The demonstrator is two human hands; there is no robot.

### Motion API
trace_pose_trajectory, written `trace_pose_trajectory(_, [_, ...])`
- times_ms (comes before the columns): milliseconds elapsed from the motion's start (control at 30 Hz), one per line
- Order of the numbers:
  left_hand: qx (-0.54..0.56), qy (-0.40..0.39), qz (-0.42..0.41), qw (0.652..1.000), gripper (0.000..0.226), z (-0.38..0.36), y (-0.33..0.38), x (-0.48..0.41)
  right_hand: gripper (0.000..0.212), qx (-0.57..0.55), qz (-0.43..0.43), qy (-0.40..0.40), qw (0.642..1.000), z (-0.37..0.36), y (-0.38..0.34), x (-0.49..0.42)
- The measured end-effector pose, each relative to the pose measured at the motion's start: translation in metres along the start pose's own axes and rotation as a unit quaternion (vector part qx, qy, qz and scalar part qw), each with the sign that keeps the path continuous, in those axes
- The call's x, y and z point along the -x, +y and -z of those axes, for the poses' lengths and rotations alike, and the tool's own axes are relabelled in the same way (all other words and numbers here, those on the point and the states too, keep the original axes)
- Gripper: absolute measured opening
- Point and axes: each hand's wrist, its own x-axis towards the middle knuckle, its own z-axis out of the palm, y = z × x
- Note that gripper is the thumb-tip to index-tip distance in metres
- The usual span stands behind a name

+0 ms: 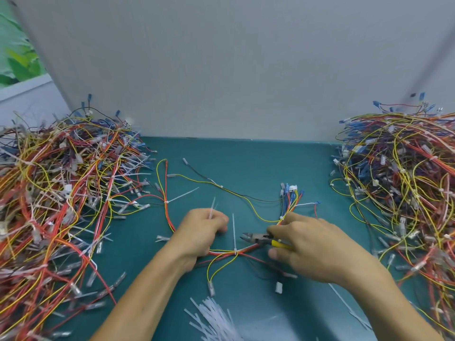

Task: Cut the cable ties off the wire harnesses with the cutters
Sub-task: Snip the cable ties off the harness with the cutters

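- The wire harness [222, 253] is laid across the middle of the teal table mat [246, 156]; its red, yellow and white wires are run from a loop at the far left, under the left hand [202, 230], to a cluster of blue and white connectors [290, 191] at the far right.
- The left hand is rested on the harness with its fingers curled; a white tie strip [212, 207] is held between them and stands up above the knuckles; whether this strip is fastened to the harness cannot be told.
- The cutters [261, 238] are gripped by the right hand [312, 247] around the yellow handles; the dark jaws are pointed left and are seen slightly parted.
- 1 cable tie [234, 232] is fastened round the harness between the 2 hands; its tail stands upright, just beside the cutter tips but not touched by them.
- A 2nd cable tie [181, 195] is fastened further left on the same harness; its tail is angled up to the right.
- 2 large tangled heaps of harnesses are seen: the left heap [61, 193] and the right heap [406, 180], well apart.
- A bundle of white tie offcuts [211, 318] is gathered at the near edge.
- A grey back panel [221, 70] is stood behind the mat.
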Motion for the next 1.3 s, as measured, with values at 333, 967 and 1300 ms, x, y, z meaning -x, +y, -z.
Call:
trace_pose_trajectory(333, [-0.119, -0.032, -0.077, 0.989, 0.004, -0.009, -0.003, 0.005, 0.037, -0.02, -0.036, 0.023, 0.999, -0.015, 0.005, 0.004])
trace_pose_trajectory(967, [-0.078, -0.074, -0.089, 0.99, 0.013, -0.011, -0.003, 0.008, 0.037, 0.021, -0.04, 0.003, 0.999, -0.013, -0.001, 0.007])
trace_pose_trajectory(1300, [-0.064, -0.086, -0.092, 0.99, 0.013, -0.012, -0.005, 0.007, 0.033, 0.03, -0.027, -0.001, 0.999, -0.012, -0.003, 0.006])
